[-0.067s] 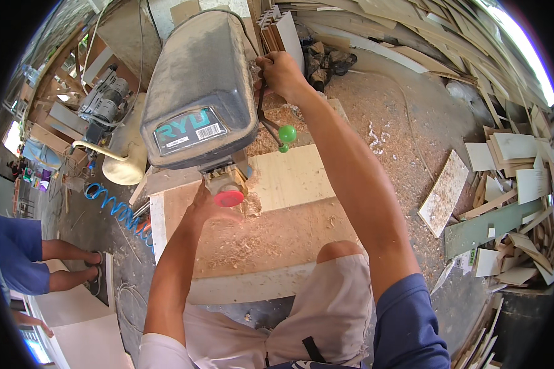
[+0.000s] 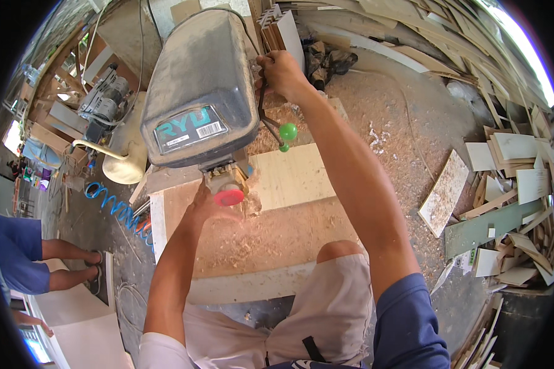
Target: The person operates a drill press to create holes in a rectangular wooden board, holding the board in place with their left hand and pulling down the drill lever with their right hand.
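A dusty grey drill press (image 2: 194,92) stands in front of me, its head over a wooden table (image 2: 264,243) strewn with shavings. My right hand (image 2: 283,74) is raised at the right side of the head, fingers wrapped round one arm of the feed handle. Two other arms of that handle end in green knobs (image 2: 288,131). Below the head, my left hand (image 2: 204,206) reaches in beside a red round button (image 2: 229,197). Its fingers are mostly hidden and smeared, so what they hold cannot be seen. A pale wooden board (image 2: 289,176) lies on the table right of the spindle.
Offcuts (image 2: 517,178) pile up at the right, with a loose board (image 2: 443,194) on the dusty floor. A tan tank (image 2: 126,161) and a coiled blue hose (image 2: 120,209) stand at the left. Another person's legs (image 2: 74,267) show at the far left.
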The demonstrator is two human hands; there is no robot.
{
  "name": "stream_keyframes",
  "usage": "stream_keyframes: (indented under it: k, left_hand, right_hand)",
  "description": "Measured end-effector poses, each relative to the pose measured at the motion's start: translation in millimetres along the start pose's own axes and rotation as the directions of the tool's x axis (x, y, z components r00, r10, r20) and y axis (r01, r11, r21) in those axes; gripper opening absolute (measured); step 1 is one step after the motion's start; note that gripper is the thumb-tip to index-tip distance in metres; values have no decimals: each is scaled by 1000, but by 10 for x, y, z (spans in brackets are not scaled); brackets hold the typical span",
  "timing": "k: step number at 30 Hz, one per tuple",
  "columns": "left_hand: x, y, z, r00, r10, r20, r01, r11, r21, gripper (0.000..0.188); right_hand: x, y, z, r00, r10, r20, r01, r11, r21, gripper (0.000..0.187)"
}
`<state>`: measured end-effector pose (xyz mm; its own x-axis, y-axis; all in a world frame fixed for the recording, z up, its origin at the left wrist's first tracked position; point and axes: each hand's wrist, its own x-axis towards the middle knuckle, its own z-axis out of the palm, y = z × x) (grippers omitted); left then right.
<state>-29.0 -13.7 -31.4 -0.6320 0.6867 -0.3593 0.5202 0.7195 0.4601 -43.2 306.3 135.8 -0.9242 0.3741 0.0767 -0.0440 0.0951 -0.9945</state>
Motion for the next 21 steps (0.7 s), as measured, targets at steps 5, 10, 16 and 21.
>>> stream_keyframes:
  k: [5,10,16,21]
  left_hand:
    - [-13,68,-43,999,-23,23,23,1000,11,107]
    - [12,56,-41,990,118,-76,-120,993,-21,105]
    - [31,2,2,975,174,-140,-179,983,-30,104]
    - [5,130,-75,976,197,-90,-199,980,-9,103]
  right_hand:
    - [-35,25,-1,1000,-16,-10,16,1000,4,29]
    - [-18,-8,3,1000,-3,-10,3,1000,-29,30]
    - [-27,12,-5,1000,-24,-20,24,1000,0,30]
    - [-103,-68,-1,999,-22,-26,22,999,24,29]
